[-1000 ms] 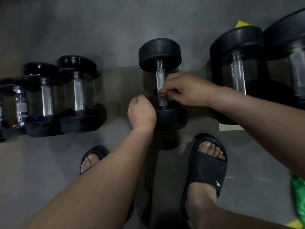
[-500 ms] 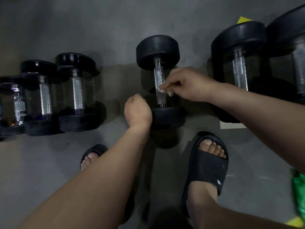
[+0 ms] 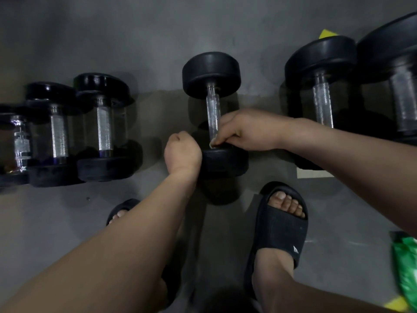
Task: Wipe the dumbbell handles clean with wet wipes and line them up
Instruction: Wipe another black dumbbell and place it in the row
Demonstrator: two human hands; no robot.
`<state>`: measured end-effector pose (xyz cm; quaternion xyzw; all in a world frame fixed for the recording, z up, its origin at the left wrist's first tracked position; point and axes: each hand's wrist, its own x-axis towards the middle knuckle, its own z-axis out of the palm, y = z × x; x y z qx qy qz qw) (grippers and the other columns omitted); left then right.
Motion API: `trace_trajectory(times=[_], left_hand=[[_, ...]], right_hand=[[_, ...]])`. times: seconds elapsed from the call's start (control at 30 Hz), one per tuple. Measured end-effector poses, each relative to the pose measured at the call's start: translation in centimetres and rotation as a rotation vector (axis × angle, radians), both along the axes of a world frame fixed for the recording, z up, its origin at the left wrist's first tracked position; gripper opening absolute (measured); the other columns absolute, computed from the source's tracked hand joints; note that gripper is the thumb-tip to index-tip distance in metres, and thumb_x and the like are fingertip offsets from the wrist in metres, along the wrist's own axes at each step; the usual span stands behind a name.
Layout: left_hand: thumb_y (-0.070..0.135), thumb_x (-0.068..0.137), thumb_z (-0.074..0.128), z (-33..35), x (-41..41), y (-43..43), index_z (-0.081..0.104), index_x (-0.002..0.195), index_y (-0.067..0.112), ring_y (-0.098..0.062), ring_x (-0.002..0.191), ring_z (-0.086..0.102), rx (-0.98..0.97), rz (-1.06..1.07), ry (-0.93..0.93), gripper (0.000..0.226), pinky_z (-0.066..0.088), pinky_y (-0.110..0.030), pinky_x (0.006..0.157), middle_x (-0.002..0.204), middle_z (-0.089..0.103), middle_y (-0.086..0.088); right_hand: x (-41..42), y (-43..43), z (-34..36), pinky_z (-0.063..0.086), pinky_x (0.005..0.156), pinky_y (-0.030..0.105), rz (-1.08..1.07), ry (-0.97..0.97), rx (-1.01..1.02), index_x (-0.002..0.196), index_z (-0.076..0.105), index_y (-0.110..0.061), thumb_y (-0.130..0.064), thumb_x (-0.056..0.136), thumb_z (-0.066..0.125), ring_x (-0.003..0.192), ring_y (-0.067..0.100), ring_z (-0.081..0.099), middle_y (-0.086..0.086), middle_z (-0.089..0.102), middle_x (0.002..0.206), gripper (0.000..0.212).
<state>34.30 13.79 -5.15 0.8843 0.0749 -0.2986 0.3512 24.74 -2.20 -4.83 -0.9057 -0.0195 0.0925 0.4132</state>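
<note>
Right hand (image 3: pixel 246 132) slid down the handle (image 3: pixel 213 111), apparently pinching a wipe (image 3: pixel 212 145).

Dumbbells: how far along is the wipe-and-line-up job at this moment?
Looks done: three dumbbells sit side by side at left. In hand: the right hand pinches a wet wipe at the near end of the middle dumbbell's handle. Remaining: two larger dumbbells at right, apparently waiting.
</note>
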Motion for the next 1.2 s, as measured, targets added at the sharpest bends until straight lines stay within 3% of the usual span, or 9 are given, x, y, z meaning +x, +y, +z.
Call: trace_trajectory(times=[0.17, 0.33, 0.53, 0.7, 0.77, 0.9, 0.97, 1.07, 1.2], left_hand=[[0.019, 0.102, 0.031, 1.6, -1.0, -1.0, 0.058, 0.122, 0.001, -0.039, 0.121, 0.05, 0.045, -0.005, 0.028, 0.038, 0.038, -0.036, 0.095, 0.132, 0.056, -0.021], [0.033, 0.074, 0.02, 2.7, -2.3, -1.2, 0.058, 0.117, 0.001, -0.039, 0.118, 0.054, -0.009, -0.018, -0.043, 0.066, 0.044, -0.051, 0.104, 0.125, 0.059, -0.023], [0.033, 0.078, 0.022, 3.0, -2.2, -1.1, 0.06, 0.114, 0.0, -0.04, 0.114, 0.056, 0.011, -0.009, -0.04, 0.062, 0.047, -0.049, 0.1, 0.121, 0.06, -0.025], [0.024, 0.092, 0.029, 2.3, -1.9, -0.9, 0.061, 0.112, 0.0, -0.04, 0.112, 0.056, 0.024, -0.018, -0.053, 0.045, 0.048, -0.047, 0.098, 0.119, 0.061, -0.025], [0.028, 0.091, 0.028, 2.1, -1.9, -1.0, 0.061, 0.111, 0.001, -0.04, 0.112, 0.057, 0.018, 0.002, -0.059, 0.047, 0.049, -0.046, 0.098, 0.118, 0.062, -0.024], [0.021, 0.1, 0.035, 1.3, -1.9, -0.8, 0.062, 0.109, 0.002, -0.038, 0.111, 0.058, 0.015, 0.013, -0.073, 0.034, 0.048, -0.043, 0.097, 0.116, 0.063, -0.022], [0.021, 0.1, 0.036, 0.9, -1.8, -0.8, 0.063, 0.109, 0.003, -0.037, 0.111, 0.057, 0.032, 0.004, -0.075, 0.034, 0.046, -0.039, 0.093, 0.115, 0.063, -0.021], [0.02, 0.1, 0.035, 0.2, -1.3, -0.9, 0.066, 0.108, 0.005, -0.036, 0.113, 0.052, 0.085, -0.011, -0.053, 0.036, 0.031, -0.03, 0.081, 0.12, 0.062, -0.018], [0.021, 0.101, 0.035, -0.1, -1.1, -0.8, 0.068, 0.107, 0.006, -0.031, 0.102, 0.049, 0.084, 0.017, -0.06, 0.037, 0.024, -0.028, 0.074, 0.107, 0.06, -0.012]], right_hand=[[0.2, 0.1, 0.3, 0.04, 0.089, 0.008, -0.034, 0.074, 0.002, 0.109, 0.078, -0.023, 0.002, 0.083, 0.06, 0.103, 0.006, 0.062, -0.01, 0.067, 0.111, 0.041], [-1.2, 0.4, -0.4, 0.034, 0.083, 0.0, -0.129, 0.067, 0.052, 0.112, 0.078, -0.019, 0.003, 0.086, 0.062, 0.093, -0.007, 0.053, -0.018, 0.06, 0.102, 0.038], [-0.7, 0.6, -0.8, 0.051, 0.091, 0.021, -0.143, -0.004, 0.046, 0.106, 0.079, -0.017, 0.001, 0.084, 0.064, 0.093, 0.009, 0.066, -0.004, 0.07, 0.1, 0.032], [0.8, 0.4, -1.2, 0.054, 0.078, 0.031, -0.383, -0.126, -0.028, 0.11, 0.077, -0.022, -0.018, 0.094, 0.068, 0.081, 0.007, 0.06, -0.01, 0.061, 0.091, 0.018], [0.9, 1.0, -1.5, 0.053, 0.08, 0.027, -0.425, -0.118, 0.013, 0.111, 0.075, -0.022, -0.018, 0.093, 0.067, 0.083, 0.009, 0.061, -0.007, 0.061, 0.095, 0.021], [-0.2, 1.6, -1.1, 0.043, 0.089, 0.01, -0.217, -0.097, -0.018, 0.113, 0.076, -0.014, -0.008, 0.089, 0.066, 0.094, 0.006, 0.06, -0.004, 0.064, 0.103, 0.027], [0.6, 1.0, -1.0, 0.05, 0.086, 0.023, -0.232, -0.133, -0.065, 0.111, 0.076, -0.013, -0.017, 0.093, 0.062, 0.09, 0.016, 0.063, 0.004, 0.066, 0.101, 0.023], [2.7, 0.4, -1.4, 0.053, 0.075, 0.04, -0.535, -0.159, -0.109, 0.099, 0.076, -0.013, -0.039, 0.1, 0.052, 0.079, 0.021, 0.063, 0.007, 0.064, 0.088, 0.036], [1.7, 2.2, -2.1, 0.051, 0.072, 0.042, -0.584, -0.193, -0.109, 0.095, 0.072, -0.008, -0.035, 0.102, 0.051, 0.076, 0.023, 0.061, 0.009, 0.062, 0.085, 0.035]])
